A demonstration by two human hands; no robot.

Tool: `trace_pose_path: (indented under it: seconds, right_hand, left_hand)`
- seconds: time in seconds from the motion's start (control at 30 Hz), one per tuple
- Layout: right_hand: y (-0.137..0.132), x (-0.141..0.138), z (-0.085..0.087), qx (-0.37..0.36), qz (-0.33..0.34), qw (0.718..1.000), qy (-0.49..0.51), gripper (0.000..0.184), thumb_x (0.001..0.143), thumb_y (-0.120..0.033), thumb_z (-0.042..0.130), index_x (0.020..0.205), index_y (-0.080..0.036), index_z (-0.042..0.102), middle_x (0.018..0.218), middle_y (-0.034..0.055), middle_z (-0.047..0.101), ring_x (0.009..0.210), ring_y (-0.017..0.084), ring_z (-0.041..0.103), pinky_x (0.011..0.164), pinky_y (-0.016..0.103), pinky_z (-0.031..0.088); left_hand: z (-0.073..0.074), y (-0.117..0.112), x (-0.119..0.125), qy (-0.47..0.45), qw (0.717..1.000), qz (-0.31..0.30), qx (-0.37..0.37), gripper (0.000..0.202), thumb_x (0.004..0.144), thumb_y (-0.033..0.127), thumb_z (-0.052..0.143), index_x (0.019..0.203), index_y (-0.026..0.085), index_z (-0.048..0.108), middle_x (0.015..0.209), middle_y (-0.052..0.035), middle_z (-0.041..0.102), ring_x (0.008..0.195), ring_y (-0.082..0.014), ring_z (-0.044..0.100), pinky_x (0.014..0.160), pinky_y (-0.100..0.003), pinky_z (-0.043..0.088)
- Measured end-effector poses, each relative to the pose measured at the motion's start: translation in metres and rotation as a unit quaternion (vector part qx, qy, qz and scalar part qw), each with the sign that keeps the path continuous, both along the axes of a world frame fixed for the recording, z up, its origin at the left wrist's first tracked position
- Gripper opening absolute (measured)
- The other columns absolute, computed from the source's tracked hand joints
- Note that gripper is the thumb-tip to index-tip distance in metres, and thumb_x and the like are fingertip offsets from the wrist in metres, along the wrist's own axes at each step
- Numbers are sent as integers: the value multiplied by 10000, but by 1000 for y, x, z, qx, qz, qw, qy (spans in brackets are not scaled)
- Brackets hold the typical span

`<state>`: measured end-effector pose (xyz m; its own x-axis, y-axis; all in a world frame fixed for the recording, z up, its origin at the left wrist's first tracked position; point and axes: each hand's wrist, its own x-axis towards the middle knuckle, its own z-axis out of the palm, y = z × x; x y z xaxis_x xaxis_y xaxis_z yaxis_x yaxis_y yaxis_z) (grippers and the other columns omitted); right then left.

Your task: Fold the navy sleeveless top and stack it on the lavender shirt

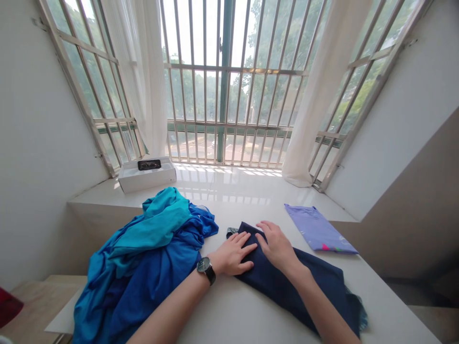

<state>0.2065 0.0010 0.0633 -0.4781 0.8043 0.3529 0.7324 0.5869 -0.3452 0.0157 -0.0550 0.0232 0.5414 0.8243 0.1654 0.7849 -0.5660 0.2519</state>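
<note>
A dark navy garment, folded into a long strip, lies slantwise on the white table. Patterned cloth peeks out at both of its ends. My left hand, with a black-strapped watch at the wrist, rests flat on the garment's far left part, fingers spread. Close beside it, my right hand is over the same cloth with its fingers apart and slightly bent; whether every fingertip touches is unclear. Neither hand grips the fabric.
Left of my hands a loose heap of blue and teal clothes hangs over the table edge. A folded lavender garment lies at the right. On the windowsill, a white box carries a black phone. Barred windows and white curtains stand behind.
</note>
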Motion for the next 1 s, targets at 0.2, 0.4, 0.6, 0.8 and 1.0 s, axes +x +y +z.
trace_pose_path:
  seconds: [0.2,0.4,0.6,0.8,1.0]
  right_hand:
    - [43,-55,-44,-74,50,988,125,321,900,-281,492,1169,-162,621,1212,131,634,1159,248,566,1045,429,433]
    - [56,-47,-73,-104,26,985,138,376,924,-363,478,1214,-159,605,1204,134,660,1147,259,589,1038,424,435]
    - [61,-44,-68,-128,16,979,156,352,867,-288,511,1183,-175,619,1084,114,707,1043,256,634,965,430,481]
    - [65,-38,-63,-183,58,956,224,266,828,-301,532,1052,-221,651,1038,59,725,1015,230,660,952,409,494]
    - [67,-31,-59,-189,96,943,257,225,858,-380,508,940,-213,635,934,39,712,906,217,653,886,391,499]
  left_hand:
    - [6,-5,2,-21,999,6,32,584,896,509,547,1417,253,481,1496,-98,433,1403,-326,337,1183,-474,228]
    - [9,-4,3,-43,999,12,12,582,904,558,532,1394,246,503,1464,-97,467,1407,-315,335,1187,-472,229]
    - [16,-7,4,-80,996,32,-2,434,962,481,474,1313,247,574,1441,-81,500,1377,-286,391,1162,-465,293]
    - [15,-6,1,-119,988,103,8,444,945,386,521,1362,235,496,1476,-98,449,1363,-269,409,1150,-454,341]
    - [7,-2,0,-135,973,183,-25,755,859,303,603,1502,109,259,1521,-197,366,1410,-313,345,1177,-465,301]
